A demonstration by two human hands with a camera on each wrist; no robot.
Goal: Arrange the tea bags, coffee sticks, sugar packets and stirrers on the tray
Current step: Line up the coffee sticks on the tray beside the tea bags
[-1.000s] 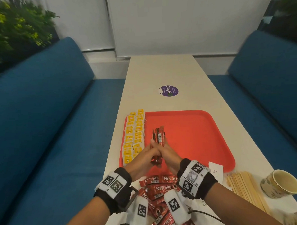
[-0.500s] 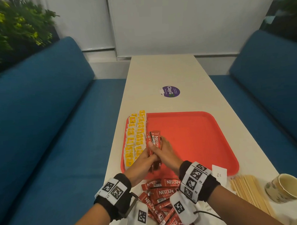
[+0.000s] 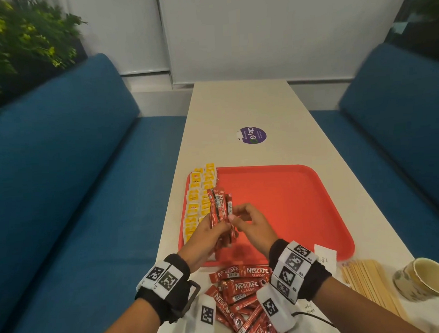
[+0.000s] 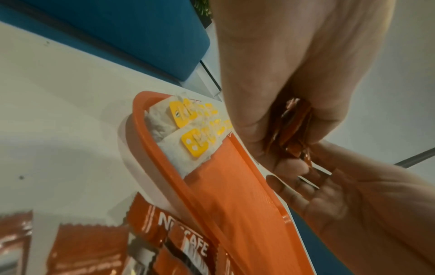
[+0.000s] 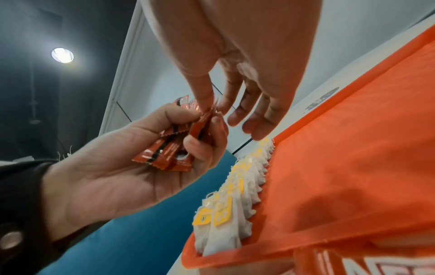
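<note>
We hold a small bunch of coffee sticks [image 3: 219, 211] upright above the near left part of the red tray [image 3: 303, 205], just beside the tea bags. Our left hand [image 3: 206, 238] is wrapped around the lower half of the bunch, so the tops stay free. Our right hand [image 3: 251, 224] pinches one stick off the bunch's right edge with thumb and forefinger, other fingers loose; we judge it is being peeled off to lay down singly.

The tea bags [image 3: 202, 199] already sit in two neat rows along the tray's left rim, yellow tags up, which likely sets the pattern: coffee goes in the next column. The rest of the tray floor is bare red.

More coffee sticks [image 3: 241, 288] lie in a loose pile on the table [image 3: 240, 102] just short of the tray's near edge, between our wrists. The wooden stirrers [image 3: 366, 280] are stacked to the right of the pile, off the tray, next to a paper cup [image 3: 422, 279]. A white packet [image 3: 326, 257] lies at the tray's near right corner, probably sugar; the print is too small to tell.
</note>
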